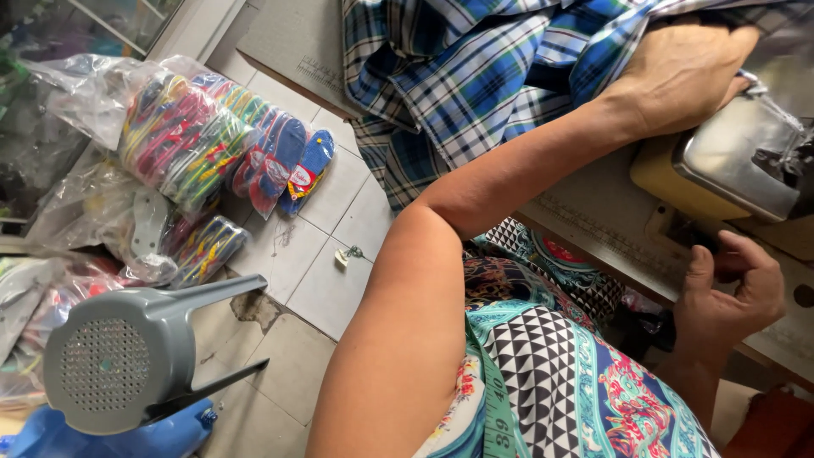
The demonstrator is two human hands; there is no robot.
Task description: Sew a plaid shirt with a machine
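My left hand (678,76) lies on a blue, white and green plaid fabric (458,68) that is heaped on the sewing table. Its fingertips are hidden behind the metal sewing machine (746,157) at the upper right. My left arm stretches across the middle of the view. My right hand (733,293) is at the lower right by the wooden table's front edge (610,229), just under the machine. Its fingers curl around a dark spot there, and I cannot tell whether they hold anything.
Clear plastic bags of colourful sandals (195,144) lie on the tiled floor (297,254) at the left. A grey plastic fan housing (119,360) stands at the lower left above a blue object (161,437). A green measuring tape (498,407) hangs over my patterned dress.
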